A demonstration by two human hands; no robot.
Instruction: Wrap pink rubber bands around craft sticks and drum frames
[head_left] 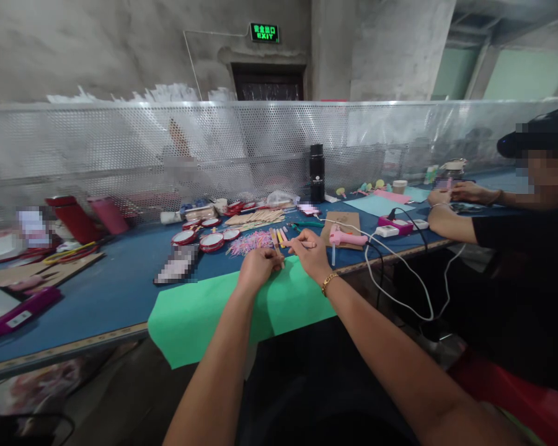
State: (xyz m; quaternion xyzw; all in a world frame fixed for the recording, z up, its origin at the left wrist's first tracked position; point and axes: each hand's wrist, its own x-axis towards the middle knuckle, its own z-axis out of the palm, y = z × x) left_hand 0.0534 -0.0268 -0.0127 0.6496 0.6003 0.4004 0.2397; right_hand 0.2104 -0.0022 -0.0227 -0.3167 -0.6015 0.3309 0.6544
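Observation:
My left hand is closed around a flat wooden stick, which stands up from the fingers above a green sheet. Beside it, my right hand, with a gold bracelet at the wrist, has its fingers pinched round a slim pale thing whose kind I cannot make out. Just beyond both hands lie several coloured pen-like sticks and a heap of pink and purple strands. A pink glue gun rests on brown cardboard to the right.
Small red-rimmed drums, wooden sticks and green-handled pliers lie behind. A black bottle stands by the perforated metal screen. White cables droop over the right edge. Another person's hands work at right.

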